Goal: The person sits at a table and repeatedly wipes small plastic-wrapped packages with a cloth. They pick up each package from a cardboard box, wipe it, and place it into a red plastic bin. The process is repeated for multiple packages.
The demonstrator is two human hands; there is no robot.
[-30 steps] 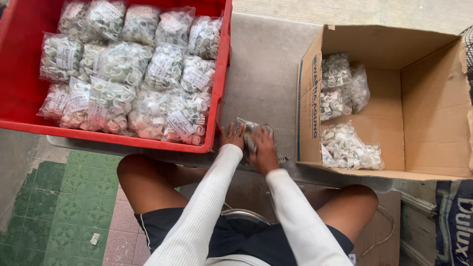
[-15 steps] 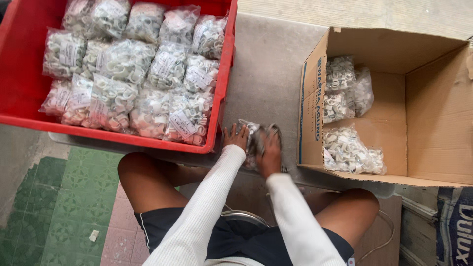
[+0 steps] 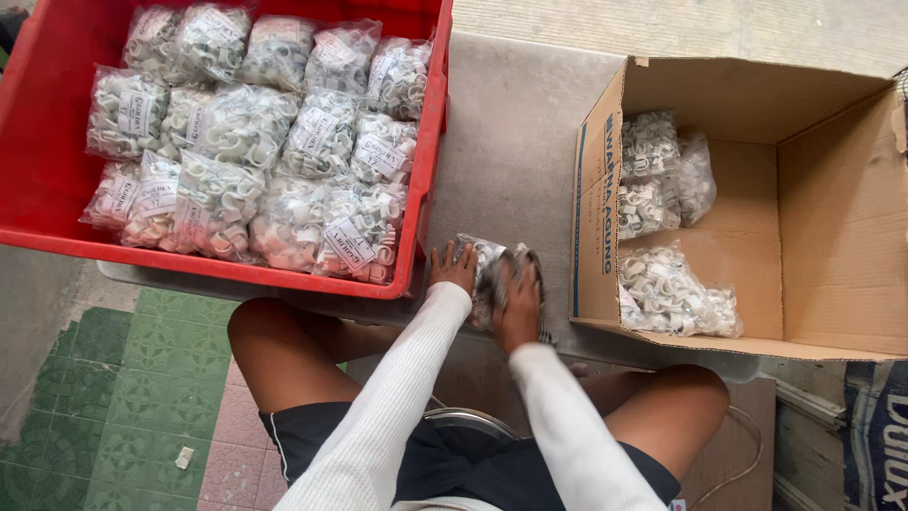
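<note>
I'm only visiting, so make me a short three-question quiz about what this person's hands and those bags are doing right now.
1. True or false: both hands rest on one clear bag on the grey table.
2. Which holds more bags?
A. the red crate
B. the cardboard box
3. Fill in: the cardboard box stands to the ____ of the hands.

Key
1. True: the left hand and the right hand both press on the small bag of pale plastic pieces between crate and box.
2. A: the crate is nearly full; the box shows only a few bags.
3. Right.
</note>
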